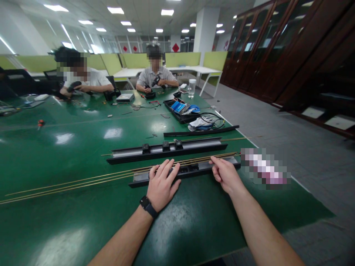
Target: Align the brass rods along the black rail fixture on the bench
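My left hand [163, 184] lies with fingers spread over the near black rail [138, 179], fingertips at the thin brass-coloured rods [91, 180] along it. Its palm covers part of the rail. My right hand [226, 173] has the index finger stretched out, its tip touching the rods near the rail's right end; the other fingers are curled, and I see nothing held in them. Dark blocks [191, 168] sit in the channel between my hands. Several rods run far past the rail's left end onto the green table [69, 214].
Behind lies a second black rail [127, 155] with black blocks [165, 146], then a dark strip [199, 131]. A black tray [180, 116] holds blue items beside a pale glove [199, 123]. A blurred pinkish object [263, 168] lies right. Two people sit across the table.
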A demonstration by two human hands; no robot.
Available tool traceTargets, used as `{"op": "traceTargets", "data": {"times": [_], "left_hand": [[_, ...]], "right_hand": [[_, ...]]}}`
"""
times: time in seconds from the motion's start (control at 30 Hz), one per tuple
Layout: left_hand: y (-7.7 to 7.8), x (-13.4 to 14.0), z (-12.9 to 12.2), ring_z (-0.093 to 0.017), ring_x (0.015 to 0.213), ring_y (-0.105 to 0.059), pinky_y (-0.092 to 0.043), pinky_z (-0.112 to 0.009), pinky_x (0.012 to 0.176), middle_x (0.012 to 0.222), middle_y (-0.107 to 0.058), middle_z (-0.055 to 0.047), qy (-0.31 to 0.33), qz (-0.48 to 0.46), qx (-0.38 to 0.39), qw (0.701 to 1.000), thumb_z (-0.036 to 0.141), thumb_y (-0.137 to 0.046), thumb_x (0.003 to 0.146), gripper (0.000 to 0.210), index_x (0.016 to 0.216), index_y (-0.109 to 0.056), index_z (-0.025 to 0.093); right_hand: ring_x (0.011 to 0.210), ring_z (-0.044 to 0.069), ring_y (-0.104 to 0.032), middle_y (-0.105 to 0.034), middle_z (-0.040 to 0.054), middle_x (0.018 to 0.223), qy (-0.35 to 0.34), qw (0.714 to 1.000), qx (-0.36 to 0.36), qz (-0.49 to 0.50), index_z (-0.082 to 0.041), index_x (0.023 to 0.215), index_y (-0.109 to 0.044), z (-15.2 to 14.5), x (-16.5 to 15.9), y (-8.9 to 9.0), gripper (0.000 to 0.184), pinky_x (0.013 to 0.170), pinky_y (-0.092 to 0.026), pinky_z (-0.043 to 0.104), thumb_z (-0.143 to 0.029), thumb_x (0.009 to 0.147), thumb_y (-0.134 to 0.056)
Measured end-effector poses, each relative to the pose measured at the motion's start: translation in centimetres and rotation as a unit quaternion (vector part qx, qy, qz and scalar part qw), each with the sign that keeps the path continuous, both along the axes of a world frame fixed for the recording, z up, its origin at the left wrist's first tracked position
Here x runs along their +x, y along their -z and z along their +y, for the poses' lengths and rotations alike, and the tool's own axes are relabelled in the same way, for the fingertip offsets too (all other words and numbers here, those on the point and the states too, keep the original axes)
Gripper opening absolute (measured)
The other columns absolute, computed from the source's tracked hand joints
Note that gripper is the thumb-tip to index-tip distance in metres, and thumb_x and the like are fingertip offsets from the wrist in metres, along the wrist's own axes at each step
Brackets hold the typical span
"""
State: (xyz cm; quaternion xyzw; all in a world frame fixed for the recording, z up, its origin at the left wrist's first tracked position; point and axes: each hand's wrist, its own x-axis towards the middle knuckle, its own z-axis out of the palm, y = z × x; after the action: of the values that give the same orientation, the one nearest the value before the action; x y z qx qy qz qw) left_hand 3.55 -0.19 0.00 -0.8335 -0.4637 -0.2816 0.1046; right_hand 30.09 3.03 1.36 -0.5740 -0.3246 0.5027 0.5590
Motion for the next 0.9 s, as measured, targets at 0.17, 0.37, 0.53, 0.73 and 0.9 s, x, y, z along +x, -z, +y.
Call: {"op": "traceTargets", "data": {"times": [0.17, 0.37, 0.53, 0.73, 0.9], "left_hand": [[0.11, -0.01, 0.04, -0.029, 0.14, -0.048, -0.031, -0.048, 0.112, 0.151, -0.053, -0.01, -0.003, 0.002, 0.0, 1.0, 0.038, -0.059, 0.095, 0.054, 0.147, -0.05, 0.028], [0.13, -0.06, 0.03, -0.028, 0.141, -0.047, -0.03, -0.048, 0.113, 0.152, -0.052, -0.009, 0.0, 0.004, -0.003, 1.0, 0.04, -0.057, 0.096, 0.054, 0.148, -0.048, 0.027], [0.1, -0.04, 0.04, -0.029, 0.141, -0.047, -0.031, -0.049, 0.113, 0.151, -0.053, -0.009, -0.004, 0.004, -0.007, 1.0, 0.039, -0.06, 0.095, 0.056, 0.148, -0.048, 0.029], [0.12, -0.06, 0.04, -0.029, 0.142, -0.046, -0.029, -0.049, 0.113, 0.152, -0.051, -0.009, -0.004, 0.004, -0.011, 1.0, 0.04, -0.057, 0.096, 0.054, 0.148, -0.049, 0.028], [0.13, -0.06, 0.01, -0.029, 0.144, -0.043, -0.028, -0.05, 0.114, 0.154, -0.049, -0.009, -0.005, 0.005, -0.019, 1.0, 0.04, -0.056, 0.097, 0.053, 0.148, -0.048, 0.028]], "right_hand": [[0.027, 0.006, -0.033, -0.052, -0.0033, 0.043, -0.002, 1.0, 0.004, -0.001, -0.016, 0.078, -0.062, 0.05, 0.04, 0.09, 0.036, 0.029, -0.017, 0.018, -0.049, 0.077, -0.077], [0.028, 0.005, -0.034, -0.052, -0.0036, 0.044, -0.008, 1.0, 0.009, 0.004, -0.015, 0.079, -0.063, 0.0, 0.11, 0.07, 0.037, 0.03, -0.016, 0.018, -0.049, 0.077, -0.077], [0.028, 0.005, -0.034, -0.052, -0.0039, 0.044, -0.01, 1.0, 0.005, 0.003, -0.015, 0.08, -0.064, 0.0, 0.22, 0.16, 0.036, 0.029, -0.016, 0.018, -0.048, 0.077, -0.077], [0.029, 0.005, -0.034, -0.052, -0.0038, 0.045, -0.006, 1.0, 0.005, 0.011, -0.015, 0.079, -0.063, -0.01, 0.22, 0.18, 0.037, 0.028, -0.017, 0.018, -0.048, 0.076, -0.079], [0.029, 0.005, -0.034, -0.05, -0.0044, 0.044, 0.009, 1.0, 0.003, 0.022, -0.016, 0.077, -0.063, -0.11, 0.09, -0.01, 0.036, 0.028, -0.018, 0.018, -0.047, 0.075, -0.08]]}}
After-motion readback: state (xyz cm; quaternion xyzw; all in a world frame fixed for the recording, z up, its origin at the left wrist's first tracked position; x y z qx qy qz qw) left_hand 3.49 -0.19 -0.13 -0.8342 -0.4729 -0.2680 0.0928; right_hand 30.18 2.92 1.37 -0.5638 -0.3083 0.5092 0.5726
